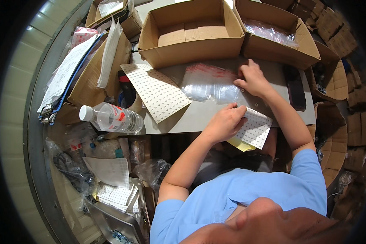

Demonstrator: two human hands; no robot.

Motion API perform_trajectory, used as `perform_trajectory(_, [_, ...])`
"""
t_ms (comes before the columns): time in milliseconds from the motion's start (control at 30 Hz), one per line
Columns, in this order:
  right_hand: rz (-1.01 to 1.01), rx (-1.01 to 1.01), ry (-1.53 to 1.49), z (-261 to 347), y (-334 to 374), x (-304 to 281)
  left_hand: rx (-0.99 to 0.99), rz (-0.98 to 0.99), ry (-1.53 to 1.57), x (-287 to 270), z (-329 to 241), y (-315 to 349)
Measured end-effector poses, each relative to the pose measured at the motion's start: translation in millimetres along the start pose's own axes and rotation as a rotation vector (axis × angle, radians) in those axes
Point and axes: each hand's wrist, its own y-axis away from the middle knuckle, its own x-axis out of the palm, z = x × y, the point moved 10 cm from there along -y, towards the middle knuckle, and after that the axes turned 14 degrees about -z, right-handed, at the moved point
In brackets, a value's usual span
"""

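My left hand (227, 123) is closed on a sticker sheet (254, 129), white with rows of small printed marks and a yellow backing, at the table's front edge. Fingers bent and apart, my right hand (254, 79) rests at the right end of a row of clear zip bags (207, 86) with red top edges. The bags lie overlapping and flat on the grey table (179, 126). Left of them a larger cream sticker sheet (156, 91) lies with its far end against a cardboard box.
Behind the bags stand an open cardboard box (191, 55) and another box (272, 51) holding clear bags. A water bottle (112, 118) lies at the table's left edge, near a black tape dispenser (127, 89). A dark phone (295, 87) lies at the right.
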Motion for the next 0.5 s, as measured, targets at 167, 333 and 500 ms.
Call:
perform_trajectory(167, [0.025, 0.081, -0.057, -18, 8, -16, 0.017, -0.027, 0.03, 1, -1, 1])
perform_trajectory(333, [0.089, 0.222, -0.532, -8, 17, -24, 0.006, 0.0, 0.01, 2, 0, 0])
perform_trajectory(500, [-0.032, 0.198, -0.582, -19, 18, -41, 0.018, -0.004, 0.002, 2, -2, -1])
